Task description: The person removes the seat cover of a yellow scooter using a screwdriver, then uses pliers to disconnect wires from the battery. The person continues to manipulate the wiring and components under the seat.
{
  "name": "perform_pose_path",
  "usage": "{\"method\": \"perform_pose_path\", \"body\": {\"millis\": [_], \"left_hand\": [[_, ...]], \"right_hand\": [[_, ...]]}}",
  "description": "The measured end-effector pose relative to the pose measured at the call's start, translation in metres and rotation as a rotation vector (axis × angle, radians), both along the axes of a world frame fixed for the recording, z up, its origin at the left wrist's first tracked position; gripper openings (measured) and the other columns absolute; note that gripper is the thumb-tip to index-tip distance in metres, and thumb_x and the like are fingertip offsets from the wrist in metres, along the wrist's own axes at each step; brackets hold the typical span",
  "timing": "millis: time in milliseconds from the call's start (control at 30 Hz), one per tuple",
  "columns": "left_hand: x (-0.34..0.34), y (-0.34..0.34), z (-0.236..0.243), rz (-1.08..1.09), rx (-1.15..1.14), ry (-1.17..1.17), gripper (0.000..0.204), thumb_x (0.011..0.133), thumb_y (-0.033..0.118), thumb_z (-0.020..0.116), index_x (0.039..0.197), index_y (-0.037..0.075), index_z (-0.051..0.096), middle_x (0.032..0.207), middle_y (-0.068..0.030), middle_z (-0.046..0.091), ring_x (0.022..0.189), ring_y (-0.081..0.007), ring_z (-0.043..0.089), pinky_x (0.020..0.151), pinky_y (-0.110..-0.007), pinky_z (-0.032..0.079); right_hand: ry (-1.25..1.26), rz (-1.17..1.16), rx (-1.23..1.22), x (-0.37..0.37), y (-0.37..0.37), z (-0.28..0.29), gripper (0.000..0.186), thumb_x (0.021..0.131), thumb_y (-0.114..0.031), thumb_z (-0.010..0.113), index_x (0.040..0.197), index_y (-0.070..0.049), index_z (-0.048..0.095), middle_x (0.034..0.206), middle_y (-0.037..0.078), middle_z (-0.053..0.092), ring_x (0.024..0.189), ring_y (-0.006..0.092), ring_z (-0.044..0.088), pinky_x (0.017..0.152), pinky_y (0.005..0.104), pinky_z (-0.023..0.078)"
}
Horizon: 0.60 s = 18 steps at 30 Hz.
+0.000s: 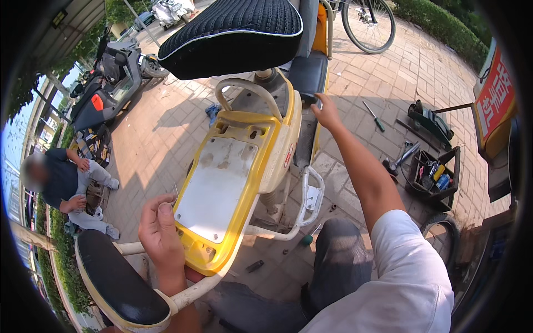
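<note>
Left hand (160,230), grip curled loosely, touches the one yellow scooter body (222,188); right hand (326,112), fingers spread, presses its frame; two screwdrivers (374,116) lie nearby.

Outdoor repair spot: brick paving (166,127), toolbox (436,177) (scooters (111,77) parked).

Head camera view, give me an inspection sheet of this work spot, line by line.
Surface: brick paving, sunlit.
Job's things: yellow scooter body with seat raised and white tray exposed.
Clutter: open toolbox, screwdriver, hammer, green-handled screwdriver.
Hands: left hand at the body's rear edge, fingers curled; right hand on the far side by the seat.
Cables: nothing seen.
Surroundings: seated person, parked scooter, bicycle wheel.
</note>
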<state>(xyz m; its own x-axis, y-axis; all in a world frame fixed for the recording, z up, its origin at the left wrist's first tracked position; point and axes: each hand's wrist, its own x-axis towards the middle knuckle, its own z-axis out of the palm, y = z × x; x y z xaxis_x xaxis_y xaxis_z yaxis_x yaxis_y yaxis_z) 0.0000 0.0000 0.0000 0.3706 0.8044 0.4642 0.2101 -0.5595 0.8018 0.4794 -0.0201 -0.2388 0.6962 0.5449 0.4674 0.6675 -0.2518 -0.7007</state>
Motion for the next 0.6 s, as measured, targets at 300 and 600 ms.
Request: {"method": "perform_pose_path", "body": {"millis": [300, 600], "left_hand": [[0.0, 0.0, 0.01, 0.068, 0.049, 0.193, 0.02, 0.091, 0.017, 0.055, 0.09, -0.002, 0.064, 0.077, -0.0098, 0.064, 0.073, -0.0159, 0.06, 0.071, -0.029, 0.047], [-0.002, 0.001, 0.011, -0.017, -0.174, 0.049, 0.024, 0.093, 0.018, 0.053, 0.093, -0.003, 0.063, 0.086, -0.0095, 0.065, 0.085, -0.0153, 0.06, 0.084, -0.028, 0.044]], "right_hand": [[0.982, -0.412, 0.484, -0.174, -0.112, -0.071, 0.032, 0.085, -0.011, 0.06, 0.113, 0.005, 0.059, 0.106, 0.014, 0.064, 0.094, 0.0198, 0.06, 0.082, 0.0311, 0.048], [1.22, -0.767, -0.477, -0.299, -0.182, -0.216, 0.033, 0.077, -0.01, 0.059, 0.108, 0.003, 0.062, 0.104, 0.026, 0.064, 0.099, 0.039, 0.062, 0.081, 0.0426, 0.048]]}}
